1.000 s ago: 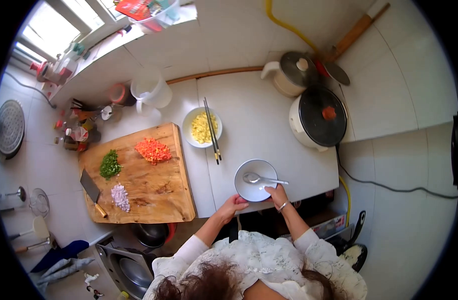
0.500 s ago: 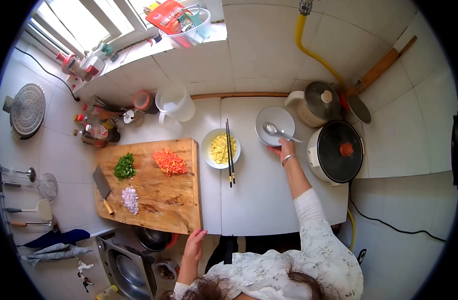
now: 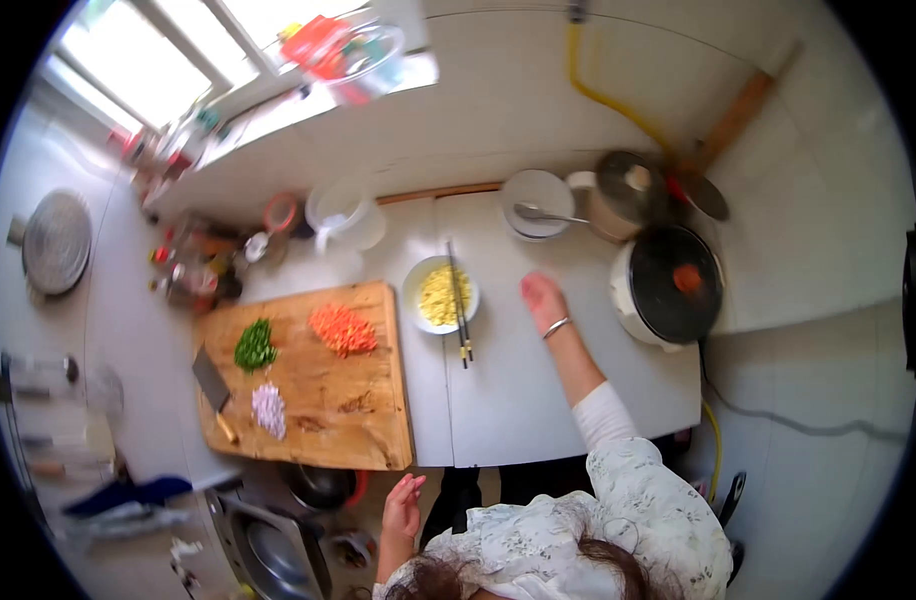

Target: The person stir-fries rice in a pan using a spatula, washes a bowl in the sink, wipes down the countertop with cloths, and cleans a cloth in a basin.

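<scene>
As your right hand (image 3: 545, 294) hangs over the counter (image 3: 513, 405), the bowl (image 3: 536, 190) with the spoon (image 3: 543, 213) stands apart at its twelve o'clock.
Blurred, its fingers can't be told together or apart. Your left hand (image 3: 402, 510), near the cutting board (image 3: 323, 385) at its eleven o'clock, has fingers loosely curled, empty.

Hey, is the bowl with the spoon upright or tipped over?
Upright: the bowl sits on the counter, its opening facing up, with the spoon's handle extending past the rim.
</scene>
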Demonstrator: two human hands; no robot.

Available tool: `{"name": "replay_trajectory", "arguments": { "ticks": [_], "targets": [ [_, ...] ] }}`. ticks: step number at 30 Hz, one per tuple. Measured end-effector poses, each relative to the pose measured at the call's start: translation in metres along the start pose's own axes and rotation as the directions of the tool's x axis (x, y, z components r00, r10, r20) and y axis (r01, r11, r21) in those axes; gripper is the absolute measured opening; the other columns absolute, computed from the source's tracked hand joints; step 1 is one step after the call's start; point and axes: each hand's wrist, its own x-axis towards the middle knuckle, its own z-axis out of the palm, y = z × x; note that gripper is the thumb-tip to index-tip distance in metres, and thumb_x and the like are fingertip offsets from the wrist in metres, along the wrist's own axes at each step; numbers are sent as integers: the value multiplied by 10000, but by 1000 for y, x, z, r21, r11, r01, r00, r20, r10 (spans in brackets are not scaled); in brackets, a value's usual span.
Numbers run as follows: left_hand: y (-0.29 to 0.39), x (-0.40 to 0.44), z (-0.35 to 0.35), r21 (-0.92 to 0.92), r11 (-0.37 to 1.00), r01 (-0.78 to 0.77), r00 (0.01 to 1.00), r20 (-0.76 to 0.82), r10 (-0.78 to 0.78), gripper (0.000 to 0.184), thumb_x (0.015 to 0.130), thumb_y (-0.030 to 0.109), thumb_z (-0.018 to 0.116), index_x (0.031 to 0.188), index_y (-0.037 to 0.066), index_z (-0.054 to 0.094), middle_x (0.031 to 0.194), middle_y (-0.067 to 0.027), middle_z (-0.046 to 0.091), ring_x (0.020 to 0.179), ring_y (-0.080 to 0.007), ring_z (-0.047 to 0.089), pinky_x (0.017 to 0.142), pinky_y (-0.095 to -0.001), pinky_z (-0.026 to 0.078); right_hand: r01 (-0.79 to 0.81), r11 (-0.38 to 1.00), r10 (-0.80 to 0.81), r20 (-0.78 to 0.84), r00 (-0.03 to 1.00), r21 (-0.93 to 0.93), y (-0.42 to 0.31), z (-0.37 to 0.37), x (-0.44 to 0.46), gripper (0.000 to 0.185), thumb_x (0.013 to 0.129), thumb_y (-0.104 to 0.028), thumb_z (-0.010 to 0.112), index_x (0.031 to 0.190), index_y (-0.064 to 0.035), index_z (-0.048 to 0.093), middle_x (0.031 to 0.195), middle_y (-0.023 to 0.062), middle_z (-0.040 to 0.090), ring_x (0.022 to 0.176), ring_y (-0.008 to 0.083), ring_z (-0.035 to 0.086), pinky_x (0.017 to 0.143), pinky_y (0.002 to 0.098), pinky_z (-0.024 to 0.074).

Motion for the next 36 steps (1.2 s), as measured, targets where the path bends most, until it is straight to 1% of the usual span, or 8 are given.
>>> {"name": "replay_trajectory", "arguments": {
  "ticks": [8, 12, 14, 18, 21, 28, 32, 36],
  "targets": [
    [23, 77, 8, 367, 929, -42, 890, 436, -132, 476, 789, 5, 622, 1209, -55, 407, 972, -91, 539, 876, -168, 515, 837, -263, 424, -361, 932, 313, 444, 840, 27, 79, 9, -226, 220, 682, 72, 599, 710, -97, 462, 628, -7, 456, 526, 83, 439, 455, 218, 357],
    [37, 93, 40, 394, 909, -134, 570, 781, -255, 401, 838, 86, 582, 1190, -58, 453, 1103, -77, 527, 986, -137, 501, 878, -251, 390, -284, 938, 345, 446, 826, -199, 119, 39, -285, 231, 636, 59, 653, 727, -60, 476, 666, 23, 497, 537, 122, 473, 496, 249, 407],
    [54, 72, 35, 448, 885, -127, 822, 546, -159, 397, 825, 64, 577, 1180, -77, 470, 1140, -98, 533, 1059, -163, 501, 907, -272, 391, -190, 886, 377, 419, 826, -423, 120, 70, -295, 260, 621, 15, 708, 718, -63, 480, 678, 17, 520, 559, 115, 476, 507, 244, 403],
    [95, -39, -12, 475, 837, -273, 887, 460, 28, 300, 785, 87, 620, 1059, -31, 588, 1011, -65, 604, 938, -128, 549, 835, -251, 418, 52, 613, 540, 466, 701, -788, 143, 120, -326, 268, 650, -60, 732, 692, -94, 470, 677, -30, 485, 604, 75, 437, 524, 223, 380],
    [100, -86, -66, 520, 782, -344, 923, 339, 180, 187, 751, 79, 669, 926, 13, 659, 873, -18, 631, 799, -83, 554, 723, -225, 433, 142, 463, 733, 468, 493, -875, 179, 146, -360, 287, 672, -115, 750, 673, -118, 462, 676, -65, 458, 637, 45, 408, 537, 207, 363],
    [146, -215, -324, 449, 683, -575, 817, 280, 504, 105, 701, 32, 696, 795, 26, 649, 760, -8, 618, 733, -70, 544, 670, -210, 435, 134, 511, 858, 493, -145, -849, 335, 283, -548, 210, 697, 29, 638, 693, -100, 473, 695, -46, 503, 642, 34, 450, 583, 162, 374],
    [198, -370, -323, 305, 537, -787, 598, 158, 786, 85, 754, 26, 673, 832, 26, 640, 854, -50, 620, 798, -104, 576, 702, -225, 455, 71, 662, 687, 567, -454, -746, 304, 391, -633, 200, 736, 50, 627, 716, -74, 472, 736, -31, 514, 674, 36, 468, 606, 164, 393],
    [185, -383, -401, 1, 369, -929, 347, 346, 872, 128, 787, 79, 663, 901, 35, 626, 871, -68, 626, 802, -162, 601, 740, -258, 471, -44, 748, 491, 597, -634, -662, 356, 396, -696, 225, 741, 68, 636, 707, -70, 461, 739, -22, 495, 699, 60, 487, 626, 195, 417]
  ]
}}
